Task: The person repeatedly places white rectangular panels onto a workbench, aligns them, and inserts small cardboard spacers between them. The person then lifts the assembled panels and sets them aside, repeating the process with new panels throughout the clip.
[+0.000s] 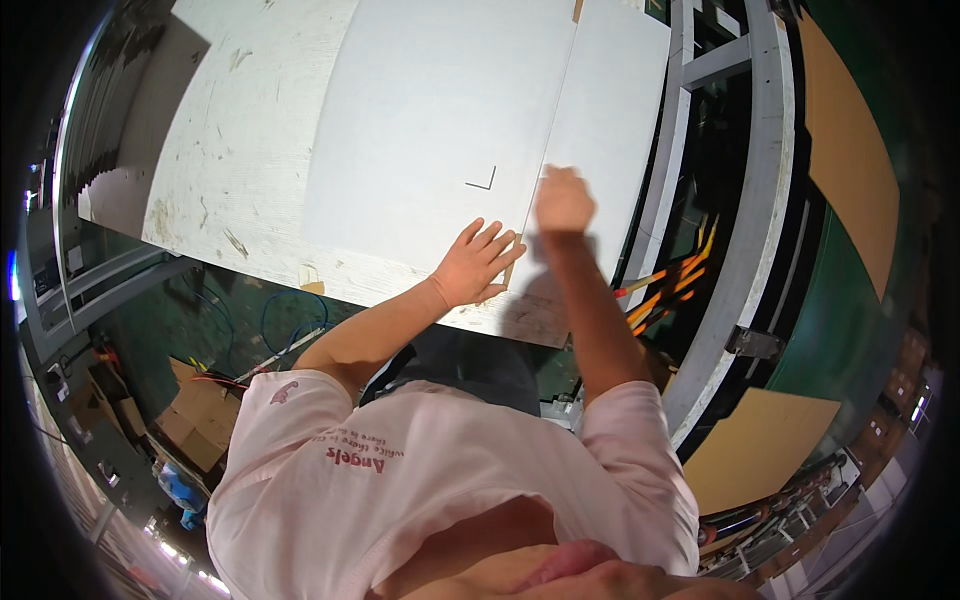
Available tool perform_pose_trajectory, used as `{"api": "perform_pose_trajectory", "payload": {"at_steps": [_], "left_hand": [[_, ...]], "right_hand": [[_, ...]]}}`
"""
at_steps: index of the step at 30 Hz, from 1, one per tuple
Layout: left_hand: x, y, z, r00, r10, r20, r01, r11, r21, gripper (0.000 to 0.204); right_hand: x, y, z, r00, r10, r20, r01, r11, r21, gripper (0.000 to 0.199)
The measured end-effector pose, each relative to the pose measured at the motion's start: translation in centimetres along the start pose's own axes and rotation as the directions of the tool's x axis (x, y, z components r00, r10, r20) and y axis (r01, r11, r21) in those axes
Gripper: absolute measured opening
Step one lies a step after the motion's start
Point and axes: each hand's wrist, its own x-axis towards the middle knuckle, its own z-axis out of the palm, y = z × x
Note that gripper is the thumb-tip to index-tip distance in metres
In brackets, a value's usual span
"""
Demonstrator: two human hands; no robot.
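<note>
A large white cardboard sheet lies flat before me, marked with a thin dark corner line. A straight crease runs along its right part, with brown slots at the near and far ends. My left hand rests palm down on the sheet's near edge, fingers spread, beside the near slot. Over the crease, farther out and to the right, my right hand is closed with its fingers curled in. Anything inside that fist is hidden, and the hand is slightly blurred.
Beneath the sheet is a worn white tabletop. Stacked sheets stand at the far left. A grey metal frame runs along the right, with orange-yellow strips beside it. Brown cardboard lies beyond; a cardboard box sits low on the left.
</note>
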Motion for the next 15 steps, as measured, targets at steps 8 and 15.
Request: {"api": "perform_pose_trajectory", "payload": {"at_steps": [8,15], "left_hand": [[1.6,-1.6,-0.5,0.989,0.128,0.074,-0.129,0.991,0.021,0.072],[2.8,-2.5,0.0,0.990,0.138,0.040,-0.131,0.980,-0.147,0.061]], "right_hand": [[11.3,14.5,1.5,0.820,0.557,-0.131,-0.450,0.769,0.454,0.081],[15.5,17.3,2.1,0.579,0.689,0.437,-0.703,0.150,0.695,0.058]]}}
